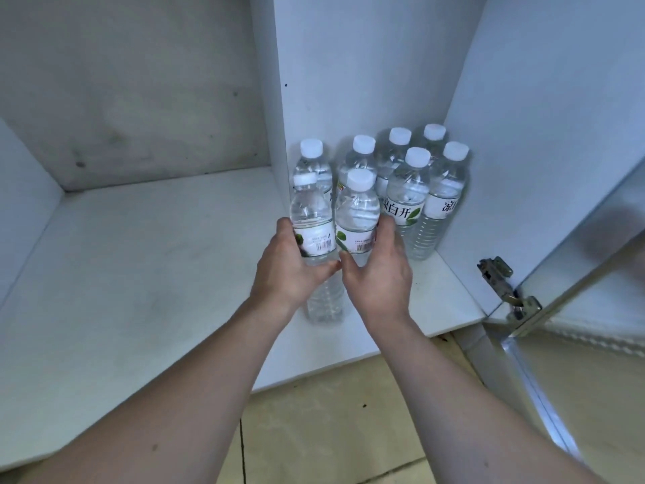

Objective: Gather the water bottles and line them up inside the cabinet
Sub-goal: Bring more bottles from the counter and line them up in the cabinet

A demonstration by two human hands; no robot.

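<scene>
Two clear water bottles with white caps stand upright side by side at the front of the white cabinet shelf [146,274]. My left hand [291,270] grips the left bottle [310,218] around its label. My right hand [378,274] wraps the right bottle [357,211] at label height. Behind them several more capped bottles [408,190] stand packed in rows in the cabinet's back right corner, against the back wall. The held bottles touch the row behind.
The cabinet's right side panel [544,141] rises just beyond the bottles. An open door with a metal hinge [506,288] hangs at the right. A grey back wall [132,92] closes the wide left part of the shelf. Tiled floor [331,431] lies below.
</scene>
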